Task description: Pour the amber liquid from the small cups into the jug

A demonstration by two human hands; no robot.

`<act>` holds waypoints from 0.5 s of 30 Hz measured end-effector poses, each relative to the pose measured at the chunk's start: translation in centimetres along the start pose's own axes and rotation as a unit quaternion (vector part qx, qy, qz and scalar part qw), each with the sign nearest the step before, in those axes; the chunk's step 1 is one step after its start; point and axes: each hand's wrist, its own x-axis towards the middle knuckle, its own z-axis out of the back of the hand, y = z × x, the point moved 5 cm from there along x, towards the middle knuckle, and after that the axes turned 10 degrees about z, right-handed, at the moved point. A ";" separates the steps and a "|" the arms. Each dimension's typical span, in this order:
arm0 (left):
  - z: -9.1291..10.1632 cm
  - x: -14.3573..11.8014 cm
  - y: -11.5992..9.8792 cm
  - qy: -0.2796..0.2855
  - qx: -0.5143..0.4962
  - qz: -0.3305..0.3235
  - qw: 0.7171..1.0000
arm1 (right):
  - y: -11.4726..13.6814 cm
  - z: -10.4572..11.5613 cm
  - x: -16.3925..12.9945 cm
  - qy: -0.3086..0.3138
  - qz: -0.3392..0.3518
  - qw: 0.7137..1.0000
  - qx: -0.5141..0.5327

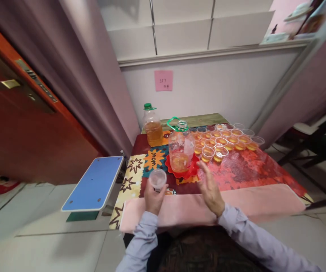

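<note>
A small room in a home, it looks like. A wooden door (23, 113), tiled floor (38, 226) and curtain (95, 75) surround a low desk (250, 170) under a patterned cloth.

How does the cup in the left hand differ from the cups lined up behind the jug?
The held cup looks empty; the lined-up cups hold amber liquid. The held cup is lifted off the table in the left hand; the lined-up cups stand on the table in rows. Both are small clear plastic cups.

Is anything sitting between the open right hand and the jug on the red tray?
Nothing visible. The right hand is open just right of and nearer than the jug on the red tray, with only patterned tablecloth between. The left hand holds an empty cup apart.
</note>
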 end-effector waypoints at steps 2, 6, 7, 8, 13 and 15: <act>0.6 1.7 1.4 -0.031 -0.005 0.031 0.999 | -2.7 3.1 -0.7 -0.108 -0.076 0.991 -0.011; 0.5 2.6 2.9 -0.022 0.001 0.034 0.999 | -7.8 6.3 -3.8 -0.201 -0.213 0.956 0.012; 0.4 2.5 2.9 -0.020 0.004 0.030 0.999 | -8.8 6.3 -4.6 -0.206 -0.237 0.949 0.029; 0.3 2.4 2.9 -0.019 0.005 0.025 0.999 | -9.5 6.2 -5.3 -0.209 -0.254 0.943 0.044; 0.0 2.3 2.7 -0.025 0.002 0.013 1.000 | -11.0 5.0 -6.5 -0.198 -0.280 0.938 0.055; -0.1 2.4 2.7 -0.028 -0.001 0.011 1.000 | -11.2 5.0 -6.6 -0.204 -0.277 0.938 0.052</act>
